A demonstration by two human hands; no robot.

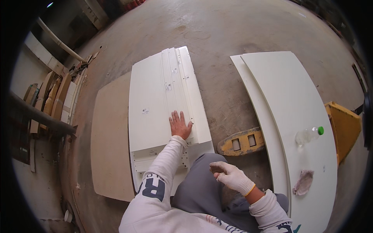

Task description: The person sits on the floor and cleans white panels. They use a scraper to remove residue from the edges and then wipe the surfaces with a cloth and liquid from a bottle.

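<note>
My bare left hand [180,125] lies flat on a stack of white panels, its fingers spread. Under it are long narrow white strips [171,77] with small labels and drilled holes, lying along the right side of a wider white panel [145,101]. More drilled white pieces [145,158] show below the wide panel's near edge. My right hand [231,175], in a white knit glove with dirty fingertips, hovers by my grey-trousered knee. Its fingers are loosely bent with the thumb apart, and nothing shows in them.
To the right, large white boards [279,85] carry a clear bottle [307,136] with a green cap and a crumpled glove [304,182]. A worn yellow pallet-jack fork [241,142] pokes out beneath them. A brown board [110,139] lies left of the stack; offcuts [60,95] lean by the wall.
</note>
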